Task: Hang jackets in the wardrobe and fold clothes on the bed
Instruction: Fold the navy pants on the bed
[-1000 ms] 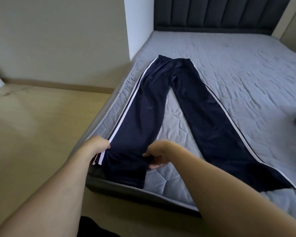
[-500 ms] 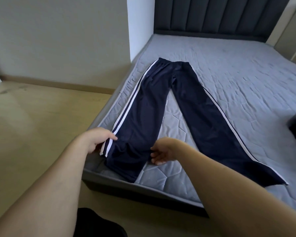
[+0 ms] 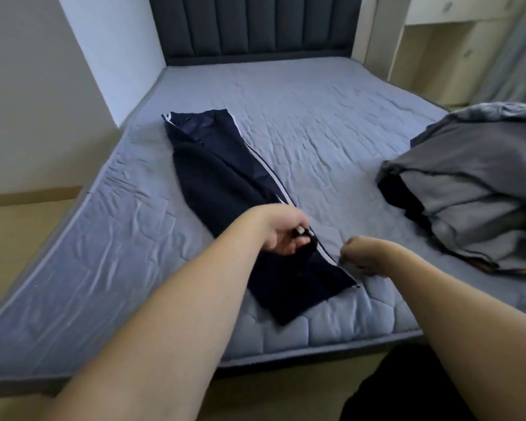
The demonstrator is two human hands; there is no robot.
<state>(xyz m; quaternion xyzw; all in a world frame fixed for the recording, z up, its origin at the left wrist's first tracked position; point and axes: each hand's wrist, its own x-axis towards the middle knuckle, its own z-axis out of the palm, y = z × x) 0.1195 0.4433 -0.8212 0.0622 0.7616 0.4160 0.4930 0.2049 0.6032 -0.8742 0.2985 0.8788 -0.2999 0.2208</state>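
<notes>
trousers (image 3: pixel 225 189), navy with a white side stripe, lie folded leg over leg on the bed (image 3: pixel 104 268), a bare quilted grey-blue mattress whose near edge runs across the bottom of the view above a pale wooden floor (image 3: pixel 9 238). their long axis runs from the near middle of the mattress away to the far left, hems near, waistband far, striped edge on the right side. the left hand (image 3: pixel 283 232) rests on the lower leg, its fingers curled round a fold of the dark cloth. just to the right, the right hand (image 3: pixel 362 253) sits at the striped edge, fingers bent inward and seemingly pinching the stripe, though the grip itself is partly hidden. on the right of the bed, apart from the trousers, lies a heap of grey clothes (image 3: pixel 474 189). beyond, a dark padded headboard (image 3: pixel 255 25) stands against the far wall, with pale cabinets (image 3: pixel 453 50) to its right.
</notes>
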